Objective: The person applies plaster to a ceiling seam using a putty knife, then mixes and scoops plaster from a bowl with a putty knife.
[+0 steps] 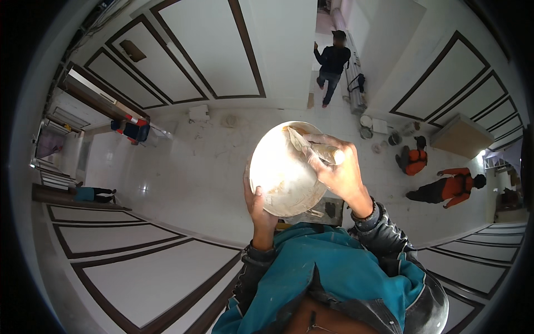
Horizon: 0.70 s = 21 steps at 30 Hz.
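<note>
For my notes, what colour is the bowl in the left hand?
The bowl is whitish, with small brownish smears; it shows best in the head view.

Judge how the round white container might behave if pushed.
The round white container seems stiff, its outline evenly curved. It might tilt if pushed at its right, since the left hand appears to grip only its left edge. Brownish smears could make parts slick.

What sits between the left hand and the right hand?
In the head view, a pale round bowl sits between the left hand and the right hand.
</note>
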{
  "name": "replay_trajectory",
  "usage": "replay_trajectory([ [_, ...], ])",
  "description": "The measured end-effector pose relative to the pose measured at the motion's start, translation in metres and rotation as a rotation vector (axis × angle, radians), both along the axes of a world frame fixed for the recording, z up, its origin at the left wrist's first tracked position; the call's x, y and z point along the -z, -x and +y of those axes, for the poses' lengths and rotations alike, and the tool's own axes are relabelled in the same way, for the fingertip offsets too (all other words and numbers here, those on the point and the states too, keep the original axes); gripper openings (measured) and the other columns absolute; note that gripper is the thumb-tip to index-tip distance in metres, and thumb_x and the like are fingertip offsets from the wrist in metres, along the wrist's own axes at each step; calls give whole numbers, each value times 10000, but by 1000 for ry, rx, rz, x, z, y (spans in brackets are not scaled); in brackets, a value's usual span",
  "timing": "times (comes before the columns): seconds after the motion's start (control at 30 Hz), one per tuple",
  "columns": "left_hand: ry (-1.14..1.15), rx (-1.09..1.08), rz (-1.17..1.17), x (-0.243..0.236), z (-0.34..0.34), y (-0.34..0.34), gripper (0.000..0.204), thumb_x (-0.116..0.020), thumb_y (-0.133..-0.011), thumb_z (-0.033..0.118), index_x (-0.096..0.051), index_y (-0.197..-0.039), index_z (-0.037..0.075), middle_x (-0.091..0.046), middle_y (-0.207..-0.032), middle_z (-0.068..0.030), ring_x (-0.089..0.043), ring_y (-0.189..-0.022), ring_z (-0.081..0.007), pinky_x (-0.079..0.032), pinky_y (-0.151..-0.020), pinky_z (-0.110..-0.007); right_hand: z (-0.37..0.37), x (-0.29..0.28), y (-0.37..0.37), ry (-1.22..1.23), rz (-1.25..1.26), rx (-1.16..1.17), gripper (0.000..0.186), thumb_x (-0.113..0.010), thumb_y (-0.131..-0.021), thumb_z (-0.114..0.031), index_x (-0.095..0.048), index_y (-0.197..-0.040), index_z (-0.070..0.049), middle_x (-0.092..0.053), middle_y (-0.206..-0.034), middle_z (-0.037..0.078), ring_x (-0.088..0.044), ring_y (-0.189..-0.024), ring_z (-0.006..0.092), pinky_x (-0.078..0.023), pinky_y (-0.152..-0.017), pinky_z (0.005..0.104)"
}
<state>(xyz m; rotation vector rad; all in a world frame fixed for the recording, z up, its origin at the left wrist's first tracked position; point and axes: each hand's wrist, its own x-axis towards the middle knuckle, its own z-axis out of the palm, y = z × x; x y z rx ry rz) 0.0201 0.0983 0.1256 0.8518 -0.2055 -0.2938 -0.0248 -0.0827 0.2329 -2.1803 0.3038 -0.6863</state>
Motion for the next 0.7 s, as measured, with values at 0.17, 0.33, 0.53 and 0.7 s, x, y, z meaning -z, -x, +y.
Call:
replay_trajectory([
  [0.17,-121,81,-92,-17,-3,0,655,-511,-937,241,-259,-1488,-7,-432,-1405,-216,-486,-1293,-325,-449,-1057,-453,8,-1,0,-3,-88,-80,236,-720,-820,-122,-727,-1026,-8,-737,-926,178,-735,-759,275,-572,-716,334],
  [0.33,-122,30,-116,-12,-5,-8,623,-511,-978,318,-296,-1463,-9,-463,-1373,-199,-515,-1244,-296,-491,-990,-419,29,18,9,230,-92,-426,513,-725,-662,-129,-644,-1159,-37,-700,-897,123,-662,-718,312,-530,-655,416],
  [0.53,-16,53,30,1,6,-7,654,-563,-972,348,-321,-1475,8,-447,-1415,-163,-484,-1272,-254,-433,-1049,-397,32,39,24,423,-108,-695,578,-726,-692,-156,-613,-1254,-85,-666,-1241,109,-691,-1032,291,-586,-832,395],
  [0.7,63,17,5,39,-10,-1,628,-531,-1011,359,-323,-1506,32,-433,-1465,-120,-437,-1317,-205,-379,-1096,-371,18,6,27,61,-19,-655,274,-645,-806,-56,-701,-1068,-1,-709,-1129,172,-704,-1027,326,-560,-899,403],
])
